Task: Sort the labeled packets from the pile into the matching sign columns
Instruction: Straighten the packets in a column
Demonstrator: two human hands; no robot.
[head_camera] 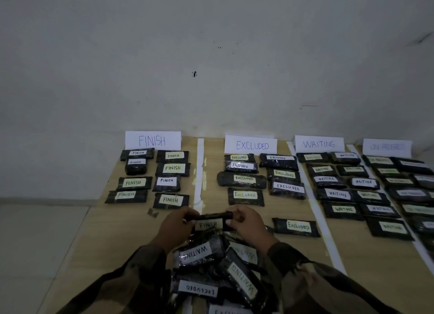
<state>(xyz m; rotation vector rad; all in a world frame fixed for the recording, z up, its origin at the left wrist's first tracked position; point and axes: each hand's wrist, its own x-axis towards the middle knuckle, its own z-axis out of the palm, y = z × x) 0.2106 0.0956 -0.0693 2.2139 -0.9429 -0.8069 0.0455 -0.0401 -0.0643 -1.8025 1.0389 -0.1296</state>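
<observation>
A dark packet labelled FINISH [207, 223] is held over the pile, my left hand [176, 227] gripping its left end and my right hand [246, 224] its right end. Below them lies the pile of packets [211, 271], with WAITING and EXCLUDED labels showing. Paper signs stand at the wall: FINISH [152, 140], EXCLUDED [251, 145], WAITING [319, 144] and a blurred fourth sign [387, 147]. Under each sign sit rows of matching packets. One EXCLUDED packet [296, 227] lies apart, nearer me than its column.
White tape strips [200, 173] split the brown table [98, 238] into columns. The table's left edge runs diagonally at the lower left, with pale floor beyond. A grey wall rises right behind the signs.
</observation>
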